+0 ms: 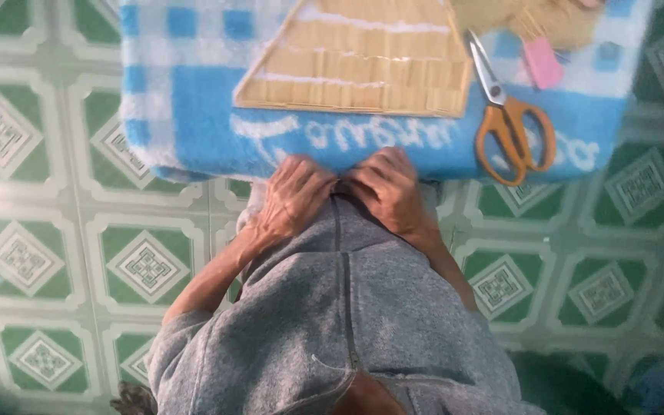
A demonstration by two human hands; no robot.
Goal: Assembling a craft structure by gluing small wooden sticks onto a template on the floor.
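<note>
My left hand (292, 198) and my right hand (390, 189) meet at the bottom hem of my grey zip jacket (347, 307), fingers curled on the fabric where the zipper (336, 201) ends. Just beyond the hands lies a blue and white checked towel (194, 115) on the floor. A trapezoid panel of glued wooden sticks (363, 61) rests on the towel, apart from both hands.
Orange-handled scissors (510, 127) lie on the towel to the right of the panel, with a pink eraser-like block (542, 63) and loose straw-coloured material (555, 19) beyond. Green and white patterned floor tiles (40, 253) surround everything.
</note>
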